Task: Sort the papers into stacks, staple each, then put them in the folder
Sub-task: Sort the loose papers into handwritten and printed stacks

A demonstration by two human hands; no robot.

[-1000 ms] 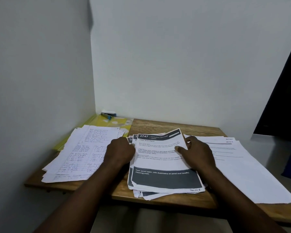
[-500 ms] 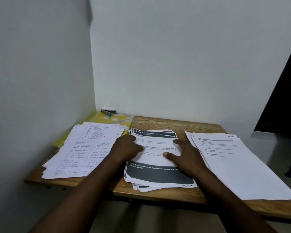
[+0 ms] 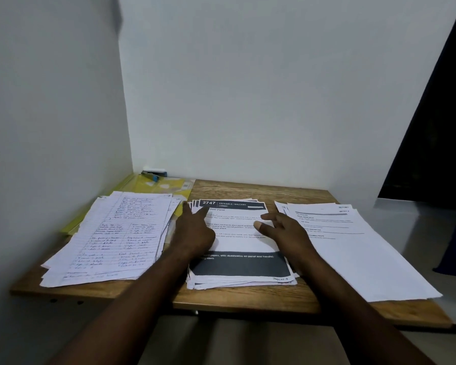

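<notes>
Head view: a person stands at a small wooden table [image 3: 248, 299] with three piles of paper on it
Left side: the left hand [image 3: 195, 233] lies on the left edge of the middle stack [image 3: 242, 264], fingers straight, holding nothing
Right side: the right hand [image 3: 282, 230] rests flat on the right part of that stack, fingers spread, holding nothing
Step, I think: lining up the printed pages before stapling
Doing it well: push both sides in gently until the edges match; the bottom sheets poke out unevenly, so go slow
Other piles: handwritten stack [image 3: 116, 238] on the left, plain printed stack [image 3: 353, 246] on the right, neither one held
Container: the yellow folder [image 3: 166, 185] lies in the back left corner, partly under the handwritten stack; I cannot tell if any paper is inside
On top of it: the blue stapler [image 3: 153, 175], close to the wall
</notes>
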